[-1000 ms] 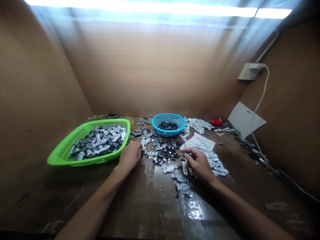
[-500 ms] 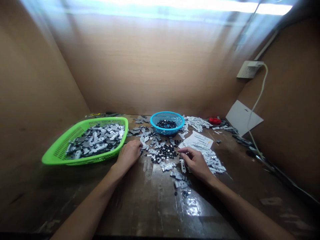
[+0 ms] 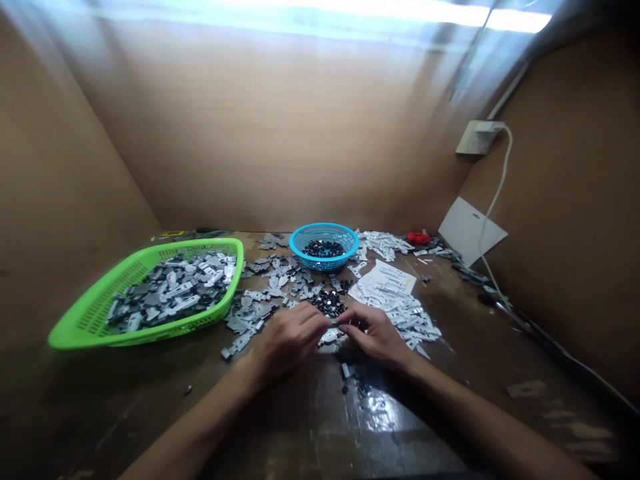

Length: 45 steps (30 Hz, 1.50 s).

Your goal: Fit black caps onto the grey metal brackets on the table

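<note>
**Hands.** Your left hand and your right hand are together in front of the blue plastic basket, knuckles up, fingers curled inward and nearly meeting. Directly under the meeting fingertips lies a small silver metal part. You cannot tell from this view whether either hand is gripping it.

**Loose parts.** Black pieces lie in a small heap in front of the blue plastic basket, just ahead of your fingers. Grey stamped metal parts are scattered to its front left, reaching close to your left hand. White stamped parts are spread to its front right, beside your right hand. More white stamped parts lie just to its right.

**Containers.** The blue plastic basket holds a shallow layer of small black parts. To its left, a green plastic basket sits tilted on the bench, heaped with grey and silver metal parts.

**Other items.** A printed paper sheet lies to the front right of the blue plastic basket. Farther right are a red object and a white card leaning against the wall. Above the card, a wall socket feeds a white cable. Everything rests on a worn wooden bench.
</note>
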Tool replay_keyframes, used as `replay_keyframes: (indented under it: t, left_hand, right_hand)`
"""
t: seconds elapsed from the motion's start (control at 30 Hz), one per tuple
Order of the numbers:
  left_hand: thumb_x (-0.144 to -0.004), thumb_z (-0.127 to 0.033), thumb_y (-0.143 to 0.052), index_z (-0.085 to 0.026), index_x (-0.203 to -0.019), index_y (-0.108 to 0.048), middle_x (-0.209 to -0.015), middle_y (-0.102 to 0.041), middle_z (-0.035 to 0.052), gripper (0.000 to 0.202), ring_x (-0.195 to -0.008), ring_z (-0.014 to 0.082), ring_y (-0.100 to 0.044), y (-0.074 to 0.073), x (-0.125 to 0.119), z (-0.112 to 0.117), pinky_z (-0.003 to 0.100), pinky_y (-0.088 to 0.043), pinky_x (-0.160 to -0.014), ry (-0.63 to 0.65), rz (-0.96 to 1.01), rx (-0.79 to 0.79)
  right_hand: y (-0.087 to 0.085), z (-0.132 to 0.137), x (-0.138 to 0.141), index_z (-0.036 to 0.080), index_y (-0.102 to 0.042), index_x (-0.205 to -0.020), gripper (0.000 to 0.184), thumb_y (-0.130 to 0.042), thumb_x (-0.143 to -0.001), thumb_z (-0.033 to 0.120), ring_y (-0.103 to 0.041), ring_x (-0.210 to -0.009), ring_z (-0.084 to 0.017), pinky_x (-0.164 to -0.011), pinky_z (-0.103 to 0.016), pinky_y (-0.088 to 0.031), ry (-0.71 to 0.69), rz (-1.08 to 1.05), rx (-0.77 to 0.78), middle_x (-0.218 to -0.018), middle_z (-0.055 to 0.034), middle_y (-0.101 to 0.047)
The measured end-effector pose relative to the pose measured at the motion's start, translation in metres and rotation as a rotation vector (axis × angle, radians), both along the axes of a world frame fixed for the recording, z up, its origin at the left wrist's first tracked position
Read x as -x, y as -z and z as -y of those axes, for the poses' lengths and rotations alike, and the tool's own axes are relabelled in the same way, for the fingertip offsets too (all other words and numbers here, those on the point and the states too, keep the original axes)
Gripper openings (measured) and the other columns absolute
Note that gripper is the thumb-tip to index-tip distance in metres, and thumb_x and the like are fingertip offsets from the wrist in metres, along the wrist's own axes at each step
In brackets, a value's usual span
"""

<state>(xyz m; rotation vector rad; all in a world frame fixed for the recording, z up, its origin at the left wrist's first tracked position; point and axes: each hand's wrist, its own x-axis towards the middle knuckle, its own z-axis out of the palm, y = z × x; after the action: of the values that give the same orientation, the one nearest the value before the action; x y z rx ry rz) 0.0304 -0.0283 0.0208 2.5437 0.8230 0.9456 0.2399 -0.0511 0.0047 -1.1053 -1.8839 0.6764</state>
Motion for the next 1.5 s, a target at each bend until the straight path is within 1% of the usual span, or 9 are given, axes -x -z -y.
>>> replay_keyframes:
  t: [0.07,0.13,0.27,0.5,0.67,0.8,0.93,1.13,1.5]
  left_hand:
    - [-0.078,-0.034,-0.055,-0.020,-0.096,-0.059,-0.091,-0.061,0.0072,0.023,-0.087,0.0190,-0.056,0.000,-0.003,0.000,0.029,-0.044,-0.075,-0.110,0.146,0.213]
    - [-0.077,-0.042,-0.053,-0.018,-0.090,-0.058,-0.085,-0.061,0.0066,0.028,-0.079,0.0185,-0.058,0.001,-0.003,-0.003,0.028,-0.046,-0.066,-0.189,0.252,0.573]
    - [-0.076,-0.044,-0.054,-0.014,-0.077,-0.055,-0.075,-0.061,0.0058,0.030,-0.064,0.0141,-0.060,0.009,0.000,-0.007,0.023,-0.046,-0.054,-0.041,0.351,1.294]
    - [-0.070,-0.026,-0.063,-0.012,-0.079,-0.056,-0.073,-0.060,0.0048,0.018,-0.057,0.0073,-0.056,0.016,0.003,-0.008,0.014,-0.045,-0.049,-0.007,0.517,1.717]
    - [-0.069,-0.020,-0.063,-0.013,-0.074,-0.054,-0.069,-0.059,0.0031,0.012,-0.053,0.0069,-0.055,0.018,0.002,-0.011,0.015,-0.046,-0.048,-0.029,0.597,1.703]
    - [-0.071,-0.022,-0.060,-0.014,-0.075,-0.053,-0.069,-0.058,0.0017,0.011,-0.053,0.0063,-0.055,0.020,0.002,-0.017,0.016,-0.047,-0.051,-0.142,0.781,1.628]
    - [-0.072,-0.025,-0.059,-0.013,-0.076,-0.054,-0.069,-0.058,0.0014,0.014,-0.051,0.0056,-0.054,0.021,0.002,-0.021,0.016,-0.047,-0.050,-0.200,0.849,1.587]
    - [-0.071,-0.031,-0.062,-0.015,-0.077,-0.053,-0.072,-0.059,0.0021,0.019,-0.056,0.0074,-0.056,0.024,0.000,-0.014,0.018,-0.047,-0.052,-0.112,0.660,1.453]
    - [-0.069,-0.036,-0.059,-0.014,-0.070,-0.051,-0.065,-0.058,0.0025,0.024,-0.052,0.0086,-0.054,0.023,-0.008,-0.008,0.020,-0.044,-0.049,-0.219,0.427,1.305]
  right_hand:
    - [-0.001,0.000,-0.002,0.020,-0.065,-0.086,0.012,-0.055,-0.081,0.023,-0.058,-0.076,-0.015,-0.069,-0.028,-0.045,0.028,-0.022,-0.080,-0.080,-0.0034,-0.063]
    - [-0.001,0.000,-0.006,0.020,-0.065,-0.088,0.013,-0.055,-0.082,0.023,-0.058,-0.079,-0.015,-0.069,-0.028,-0.046,0.029,-0.046,-0.135,-0.084,-0.0046,-0.062]
    - [0.004,-0.001,-0.011,0.023,-0.067,-0.093,0.017,-0.055,-0.082,0.021,-0.058,-0.080,-0.015,-0.070,-0.028,-0.047,-0.024,0.012,-0.238,-0.088,-0.0054,-0.061]
    - [0.006,-0.002,-0.011,0.025,-0.066,-0.096,0.020,-0.054,-0.081,0.019,-0.059,-0.082,-0.016,-0.073,-0.029,-0.048,-0.080,0.103,-0.294,-0.091,-0.0051,-0.063]
    - [0.010,-0.015,-0.015,0.023,-0.058,-0.110,0.028,-0.051,-0.083,0.019,-0.056,-0.090,-0.018,-0.078,-0.032,-0.045,0.143,0.151,-0.215,-0.098,-0.0063,-0.061]
    - [0.020,-0.031,-0.022,0.021,-0.065,-0.092,0.015,-0.055,-0.081,0.024,-0.055,-0.084,-0.019,-0.076,-0.032,-0.043,0.257,0.303,-0.160,-0.087,-0.0056,-0.061]
    - [0.027,-0.038,-0.021,0.021,-0.067,-0.088,0.014,-0.056,-0.080,0.025,-0.052,-0.087,-0.020,-0.077,-0.033,-0.040,0.246,0.419,-0.157,-0.086,-0.0064,-0.061]
    - [0.030,-0.040,-0.018,0.021,-0.068,-0.079,0.013,-0.056,-0.080,0.026,-0.051,-0.082,-0.019,-0.075,-0.033,-0.039,0.244,0.435,-0.161,-0.078,-0.0053,-0.061]
    - [-0.003,-0.016,-0.012,0.021,-0.064,-0.083,0.010,-0.055,-0.081,0.022,-0.055,-0.086,-0.018,-0.076,-0.033,-0.044,0.088,0.121,-0.200,-0.088,-0.0058,-0.060]
